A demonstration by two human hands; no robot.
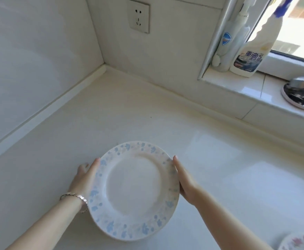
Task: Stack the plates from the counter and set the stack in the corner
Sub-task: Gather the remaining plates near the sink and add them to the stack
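A white plate with a blue and pink flower rim is in the lower middle of the view, just above the pale counter. A second rim edge seems to show under it at the lower left. My left hand, with a bracelet on the wrist, holds the plate's left rim, its fingers partly hidden beneath. My right hand holds the right rim with its fingers lying along the edge. Another plate with pink flowers peeks in at the bottom right. The counter's corner lies far ahead to the upper left.
Tiled walls meet at the corner, with a wall socket above. On the window sill at the right stand a pump bottle and a cleaner bottle. A metal lid on a pink dish sits farther right.
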